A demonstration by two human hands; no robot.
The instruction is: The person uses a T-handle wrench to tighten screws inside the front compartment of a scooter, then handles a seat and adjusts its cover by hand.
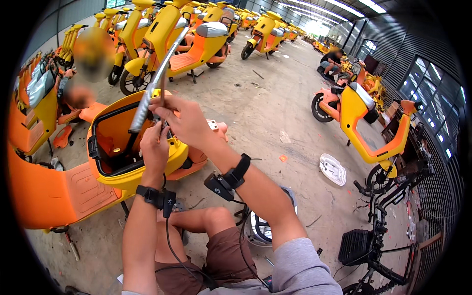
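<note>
One slim brownish shaft (163, 87) is standing clasped in the right grip (183, 117), beside a long, slanting silvery strip (152, 93) at near left. The left grip (155, 147) is sitting just below, by a yellow scooter's (117, 182) open compartment (104, 132); what it is holding I cannot tell.

Ceiling: Strips of white light (375, 6) are running beneath a dark roof (356, 4) toward a brightly glowing far end (316, 26).
Right wall: Dark ribbed cladding (393, 42) is lining the long hall, a large multi-paned window (430, 86) and a smaller window (368, 48) letting in daylight.
Left wall: Grey panels (84, 13) are standing behind rows of parked yellow scooters (268, 32), a small bright pane (116, 3) showing at the upper edge.
Floor: Dusty, grey-brown concrete (275, 108) is stretching down the hall, a pale paper scrap (284, 136) and an orange scrap (283, 158) lying on it.
</note>
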